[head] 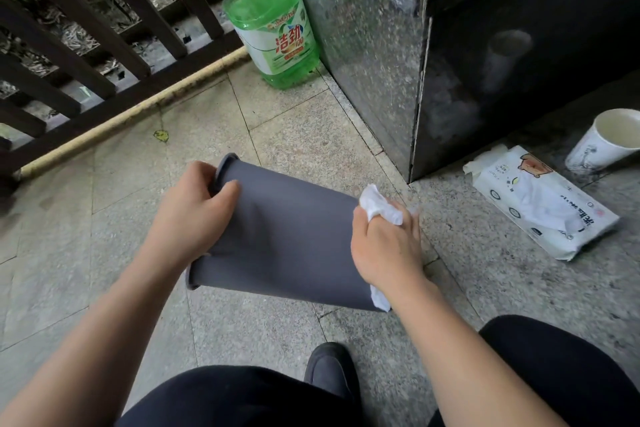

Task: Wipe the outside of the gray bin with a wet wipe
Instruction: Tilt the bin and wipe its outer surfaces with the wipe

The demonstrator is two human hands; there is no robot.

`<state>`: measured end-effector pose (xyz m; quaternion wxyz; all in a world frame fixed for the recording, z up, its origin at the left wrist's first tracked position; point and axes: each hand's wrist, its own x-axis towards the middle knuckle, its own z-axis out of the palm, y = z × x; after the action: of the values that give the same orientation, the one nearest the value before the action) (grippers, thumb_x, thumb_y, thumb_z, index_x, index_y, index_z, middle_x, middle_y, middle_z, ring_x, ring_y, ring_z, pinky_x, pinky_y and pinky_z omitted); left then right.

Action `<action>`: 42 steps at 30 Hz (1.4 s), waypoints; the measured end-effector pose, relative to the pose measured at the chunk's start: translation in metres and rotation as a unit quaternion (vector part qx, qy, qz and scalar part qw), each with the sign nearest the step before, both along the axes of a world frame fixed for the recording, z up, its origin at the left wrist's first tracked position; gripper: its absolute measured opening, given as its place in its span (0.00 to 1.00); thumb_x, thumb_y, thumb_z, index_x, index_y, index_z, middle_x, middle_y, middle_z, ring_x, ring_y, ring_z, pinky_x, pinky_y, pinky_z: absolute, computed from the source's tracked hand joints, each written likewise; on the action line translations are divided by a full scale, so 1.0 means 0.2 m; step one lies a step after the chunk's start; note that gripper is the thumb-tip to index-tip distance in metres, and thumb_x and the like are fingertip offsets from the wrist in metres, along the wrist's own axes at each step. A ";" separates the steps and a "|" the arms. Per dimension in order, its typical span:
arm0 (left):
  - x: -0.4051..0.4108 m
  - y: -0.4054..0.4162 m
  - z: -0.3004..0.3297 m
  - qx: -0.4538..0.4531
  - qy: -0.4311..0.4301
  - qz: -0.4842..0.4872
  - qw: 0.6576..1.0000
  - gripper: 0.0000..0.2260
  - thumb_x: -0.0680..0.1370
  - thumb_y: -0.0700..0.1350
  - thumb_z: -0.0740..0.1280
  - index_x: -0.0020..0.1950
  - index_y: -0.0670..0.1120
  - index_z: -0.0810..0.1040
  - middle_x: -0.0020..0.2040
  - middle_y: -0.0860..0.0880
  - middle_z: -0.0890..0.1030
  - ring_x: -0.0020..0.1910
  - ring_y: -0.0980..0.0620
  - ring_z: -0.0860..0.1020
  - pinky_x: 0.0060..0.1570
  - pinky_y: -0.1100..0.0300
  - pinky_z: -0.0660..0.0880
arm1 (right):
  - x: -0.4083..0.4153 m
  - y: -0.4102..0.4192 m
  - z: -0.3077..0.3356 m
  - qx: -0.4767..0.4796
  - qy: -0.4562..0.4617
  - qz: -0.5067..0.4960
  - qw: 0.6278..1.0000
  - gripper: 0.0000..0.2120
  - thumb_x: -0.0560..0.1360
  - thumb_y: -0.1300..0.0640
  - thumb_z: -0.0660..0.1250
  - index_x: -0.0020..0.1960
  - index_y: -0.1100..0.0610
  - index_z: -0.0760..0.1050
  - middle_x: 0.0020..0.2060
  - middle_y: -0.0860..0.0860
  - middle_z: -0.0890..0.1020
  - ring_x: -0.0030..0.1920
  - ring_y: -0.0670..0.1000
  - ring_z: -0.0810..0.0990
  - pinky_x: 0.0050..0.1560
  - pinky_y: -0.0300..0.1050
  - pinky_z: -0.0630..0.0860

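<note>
Hands holding a gray bin (287, 236) on its side above a stone floor (121, 236).

Left hand (194, 208) grips the bin's rim end, fingers curled over the lip and thumb pressed on the outer wall. Right hand (388, 246) is closed around a white wet wipe (379, 206), bunched against the bin's base end, with more wipe showing below the wrist. Off to the right a pack of wipes (543, 201) lies on the floor near a paper cup (604, 140). A green bottle (277, 31) stands by the railing (104, 45).

Stone tile floor (277, 121) — green jug (277, 31), wipes pack (540, 201), paper cup (602, 140).
</note>
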<state>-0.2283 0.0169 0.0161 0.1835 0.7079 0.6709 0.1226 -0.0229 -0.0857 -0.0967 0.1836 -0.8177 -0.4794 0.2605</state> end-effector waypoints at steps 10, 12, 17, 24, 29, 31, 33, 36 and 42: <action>0.08 0.11 -0.07 0.008 -0.002 0.041 0.999 0.23 0.82 0.55 0.62 0.40 0.36 0.77 0.35 0.37 0.80 0.38 0.38 0.78 0.36 0.49 0.70 | -0.19 -0.18 -0.04 0.081 -0.013 -0.117 0.990 0.24 0.82 0.49 0.52 0.69 0.63 0.74 0.73 0.53 0.71 0.74 0.48 0.54 0.76 0.58 0.55; 0.07 0.07 -0.07 0.068 -0.023 0.029 0.997 0.22 0.83 0.52 0.61 0.39 0.35 0.76 0.33 0.38 0.78 0.36 0.39 0.77 0.34 0.50 0.68 | -0.18 -0.16 -0.06 0.071 -0.006 -0.094 0.993 0.25 0.83 0.49 0.51 0.70 0.63 0.73 0.75 0.53 0.68 0.77 0.49 0.55 0.78 0.53 0.47; 0.04 -0.06 -0.07 0.180 -0.064 -0.054 0.980 0.15 0.84 0.51 0.61 0.42 0.43 0.73 0.28 0.51 0.73 0.29 0.56 0.73 0.29 0.53 0.65 | -0.22 -0.12 -0.05 0.110 0.121 -0.082 0.983 0.26 0.84 0.52 0.51 0.77 0.65 0.58 0.79 0.56 0.58 0.80 0.52 0.51 0.79 0.47 0.47; -0.04 -0.16 -0.11 0.179 -0.058 -0.117 0.975 0.13 0.82 0.52 0.60 0.50 0.42 0.72 0.28 0.55 0.71 0.29 0.38 0.76 0.29 0.50 0.68 | -0.27 -0.09 -0.09 0.067 0.264 -0.106 0.956 0.16 0.84 0.54 0.51 0.57 0.66 0.71 0.61 0.62 0.77 0.63 0.59 0.74 0.65 0.55 0.70; -0.07 -0.20 -0.18 0.139 -0.027 -0.165 0.976 0.13 0.83 0.57 0.54 0.50 0.48 0.66 0.29 0.53 0.72 0.25 0.53 0.72 0.24 0.56 0.59 | -0.30 -0.09 -0.10 0.053 0.264 -0.100 0.958 0.09 0.83 0.54 0.51 0.45 0.55 0.63 0.37 0.53 0.72 0.38 0.51 0.70 0.40 0.44 0.68; -0.06 -0.19 -0.18 0.132 -0.001 -0.180 0.975 0.13 0.84 0.56 0.52 0.58 0.49 0.67 0.38 0.51 0.79 0.33 0.45 0.79 0.30 0.54 0.66 | -0.31 -0.09 -0.11 0.046 0.257 -0.102 0.960 0.15 0.84 0.53 0.51 0.40 0.57 0.66 0.34 0.52 0.73 0.37 0.52 0.72 0.40 0.45 0.68; -0.05 -0.17 -0.16 0.113 0.008 -0.205 0.972 0.19 0.84 0.53 0.53 0.74 0.51 0.63 0.66 0.48 0.78 0.60 0.45 0.78 0.51 0.56 0.75 | -0.32 -0.09 -0.11 0.040 0.262 -0.115 0.957 0.20 0.84 0.53 0.52 0.34 0.55 0.65 0.30 0.49 0.73 0.33 0.50 0.72 0.39 0.45 0.68; -0.03 -0.13 -0.12 0.143 0.056 -0.282 0.947 0.25 0.85 0.45 0.56 0.82 0.47 0.55 0.84 0.50 0.51 0.76 0.48 0.64 0.64 0.57 0.71 | -0.32 -0.09 -0.11 0.035 0.262 -0.128 0.956 0.22 0.84 0.52 0.52 0.31 0.52 0.63 0.28 0.47 0.71 0.32 0.49 0.70 0.38 0.43 0.66; 0.04 -0.11 -0.11 0.180 0.091 -0.425 0.882 0.22 0.81 0.31 0.57 0.76 0.33 0.66 0.80 0.37 0.63 0.81 0.41 0.56 0.78 0.47 0.60 | -0.31 -0.05 -0.16 0.040 0.283 -0.214 0.934 0.23 0.84 0.50 0.52 0.40 0.64 0.74 0.39 0.58 0.81 0.45 0.59 0.77 0.49 0.50 0.73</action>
<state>-0.2204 -0.0048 -0.0055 0.0256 0.9540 0.2860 0.0859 -0.0853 -0.0959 -0.1290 0.3958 -0.7853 -0.2313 0.4162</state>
